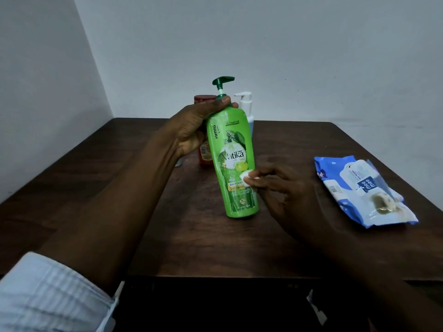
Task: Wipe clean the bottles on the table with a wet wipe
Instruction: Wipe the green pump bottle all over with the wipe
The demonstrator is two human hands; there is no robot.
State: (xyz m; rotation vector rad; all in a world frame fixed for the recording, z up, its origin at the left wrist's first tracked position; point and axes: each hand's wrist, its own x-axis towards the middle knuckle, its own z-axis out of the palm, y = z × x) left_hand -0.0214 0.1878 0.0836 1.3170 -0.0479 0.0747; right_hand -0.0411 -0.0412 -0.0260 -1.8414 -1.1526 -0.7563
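White striped sleeve (48, 295) at far left, pushed up the arm. Next, left hand (191, 125): wrapped tight round top of green bottle (236, 164), thumb up by the pump neck. Keep that hold firm: no slipping, no spinning during rubs. Behind the hand, red jar (205, 155) on the table (155, 236), mostly hidden; prob. not wiped yet. Green btl in the middle, tilted, top leaning left, bottom low near the table; can't tell if touching it. White pump bottle (247, 104) just behind, standing up.

Then wet wipe (245, 179): tiny white wad, pressed on the label's right side, approx. halfway down. Pinched by right hand (282, 195) w/ thumb & fingertips, other fingers loose. Best to open the wad out a bit: more wipe on the btl, more clean per rub. Rub in long strokes, top to bottom, then turn btl w/ left hand & go again to reach the back too. Don't skip pump head & bottom. Press soft, to avoid tipping btl into the two behind.

Far right: blue & white wipes pack (364, 190) lying flat, flap maybe open. Grab a fresh one from there once the wad is dry or grey.
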